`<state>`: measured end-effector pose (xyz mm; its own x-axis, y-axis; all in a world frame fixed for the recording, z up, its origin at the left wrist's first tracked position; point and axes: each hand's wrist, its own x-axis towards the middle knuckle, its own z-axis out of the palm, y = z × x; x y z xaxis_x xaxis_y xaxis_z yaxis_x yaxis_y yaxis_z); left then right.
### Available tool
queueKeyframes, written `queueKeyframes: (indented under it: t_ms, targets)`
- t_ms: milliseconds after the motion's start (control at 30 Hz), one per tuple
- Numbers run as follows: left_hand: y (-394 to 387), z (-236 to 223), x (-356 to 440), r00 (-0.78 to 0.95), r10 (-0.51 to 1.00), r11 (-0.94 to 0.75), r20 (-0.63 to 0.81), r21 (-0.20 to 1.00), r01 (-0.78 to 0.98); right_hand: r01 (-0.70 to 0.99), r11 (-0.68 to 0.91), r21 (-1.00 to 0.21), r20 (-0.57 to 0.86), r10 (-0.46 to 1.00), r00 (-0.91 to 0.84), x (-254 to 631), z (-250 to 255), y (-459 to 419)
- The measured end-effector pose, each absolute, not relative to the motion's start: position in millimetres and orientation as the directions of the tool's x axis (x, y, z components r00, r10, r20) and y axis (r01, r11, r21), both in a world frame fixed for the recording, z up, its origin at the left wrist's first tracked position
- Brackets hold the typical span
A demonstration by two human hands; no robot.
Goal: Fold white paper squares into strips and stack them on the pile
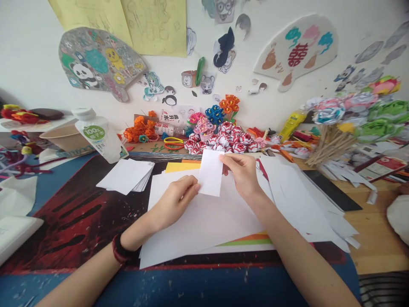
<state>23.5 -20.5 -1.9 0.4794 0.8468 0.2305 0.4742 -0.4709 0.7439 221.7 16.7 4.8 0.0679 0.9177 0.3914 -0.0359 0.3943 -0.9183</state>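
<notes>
White paper rectangle above large white sheets, toward far edge of desk. Left hand: thumb and fingers pinching paper's lower left corner. Right hand: pinching upper right corner.

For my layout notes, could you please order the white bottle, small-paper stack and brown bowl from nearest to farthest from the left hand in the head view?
1. Small-paper stack: left of the left hand.
2. White bottle: farther left, behind the stack.
3. Brown bowl: leftmost, beyond the bottle.
</notes>
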Motion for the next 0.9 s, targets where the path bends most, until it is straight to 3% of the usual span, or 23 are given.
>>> queueKeyframes:
  t_ms: [467,700,800,900]
  targets:
    - [-14,0,18,0.369,0.901,-0.390,0.230,0.803,0.451,-0.048,0.372,-0.927,0.362,0.921,0.143,222,1,19]
    - [-4,-9,14,0.286,0.929,-0.329,0.233,0.874,0.356,-0.078,0.267,-0.960,0.271,0.962,-0.044,215,-2,18]
    - [-3,-9,12,0.303,0.918,-0.375,0.257,0.814,0.444,-0.098,0.101,-0.990,0.115,0.981,-0.155,217,0,19]
    - [-4,-9,13,0.389,0.888,-0.431,0.244,0.734,0.525,-0.025,0.093,-0.995,0.096,0.971,-0.220,219,0,20]
